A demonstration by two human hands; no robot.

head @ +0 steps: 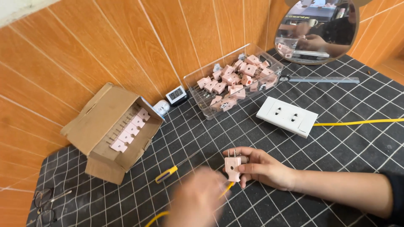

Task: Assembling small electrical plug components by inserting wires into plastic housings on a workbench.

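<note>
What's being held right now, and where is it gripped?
The right hand grips a pink plastic two-pin plug around its body, prongs up. The blurred left hand: cannot tell.

Open mat btwn cardboard box [110, 133] & white socket [287, 116]; screwdriver [167, 173] lies across.

Orange tiled wall [126, 38] w/ pale grout lines; table [336, 143] under black grid mat; round mirror [320, 31] leaning at wall.
</note>
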